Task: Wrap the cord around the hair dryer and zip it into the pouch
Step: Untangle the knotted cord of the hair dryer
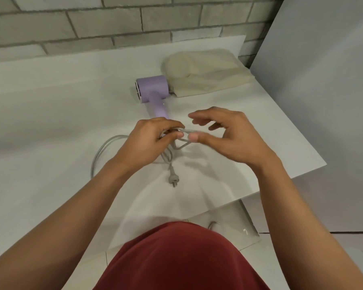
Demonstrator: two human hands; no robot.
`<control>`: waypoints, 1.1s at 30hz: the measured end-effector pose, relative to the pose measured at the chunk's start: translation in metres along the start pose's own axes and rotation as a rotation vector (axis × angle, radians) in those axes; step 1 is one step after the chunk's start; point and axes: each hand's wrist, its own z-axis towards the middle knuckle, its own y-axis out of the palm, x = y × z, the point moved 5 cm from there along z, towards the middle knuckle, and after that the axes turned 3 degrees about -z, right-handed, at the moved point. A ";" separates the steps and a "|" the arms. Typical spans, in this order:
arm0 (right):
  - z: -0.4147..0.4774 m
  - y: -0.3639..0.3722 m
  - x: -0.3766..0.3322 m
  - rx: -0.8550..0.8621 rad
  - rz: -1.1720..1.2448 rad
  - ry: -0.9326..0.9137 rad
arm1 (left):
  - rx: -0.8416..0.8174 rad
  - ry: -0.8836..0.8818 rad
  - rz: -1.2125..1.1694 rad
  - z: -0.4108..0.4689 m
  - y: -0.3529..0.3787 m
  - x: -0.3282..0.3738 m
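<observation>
From the head camera, the cord-wrapping step is in hand and is only partly done. The lilac hair dryer [153, 88] lies on its side toward the far edge of the white table [50, 105], its handle pointing back at the person. The left hand [153, 139] is just off the handle's end, its fingers curled round a small bunch of loops of the grey cord [101, 151]. The right hand [228, 135] is beside it with fingers spread, loosely bent and gripping nothing. Only its thumb tip touches one loop that sticks out from the left hand. A long slack bend of cord runs out to the left of the hands, and the plug [172, 181] lies loose on the table nearer the near edge. The next move probably calls for the right hand to gather that slack and lay it round the handle while the left keeps the loops from springing open. The cream cloth pouch [205, 74] lies at the far right corner, just beside the dryer's barrel; whether its zip is open I cannot tell. Behind the table is a grey brick wall [92, 21], with pale floor tiles below the near edge.
</observation>
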 end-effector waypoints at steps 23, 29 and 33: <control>-0.003 0.016 0.028 0.488 -0.336 -0.235 | -0.328 -0.298 -0.434 0.021 0.006 -0.023; 0.001 0.015 0.034 0.468 -0.355 -0.170 | -0.291 -0.216 -0.281 0.016 0.012 -0.009; 0.005 0.017 0.037 0.419 -0.274 -0.064 | -0.171 -0.182 -0.204 0.019 0.014 -0.009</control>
